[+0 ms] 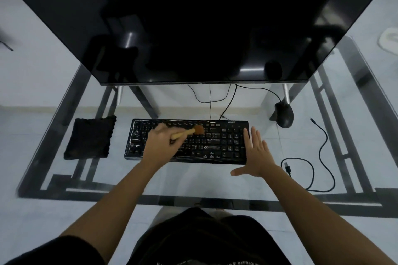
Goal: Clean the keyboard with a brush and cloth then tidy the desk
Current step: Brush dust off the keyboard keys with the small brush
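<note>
Bench [193, 180]: glass top on a dark frame, pale floor visible through it.
Keyboard [215, 146]: black, lying flat at the middle of the bench, just in front of the monitor [193, 23].
Brush [193, 131]: wooden handle, brown bristle head resting on the far key rows, left of centre.
Left hand [160, 142]: fingers curled round the brush handle, positioned over the left half of the keyboard.
Right hand [254, 153]: flat, fingers straight and spread, fingertips on the right end of the keyboard, thumb out over the glass.
Cloth [90, 137]: black, folded square, lying just left of the keyboard, apart from it.
Mouse [285, 115]: black, far right of the keyboard.
Cable [320, 151]: black, loosely looped on the right of the bench.
</note>
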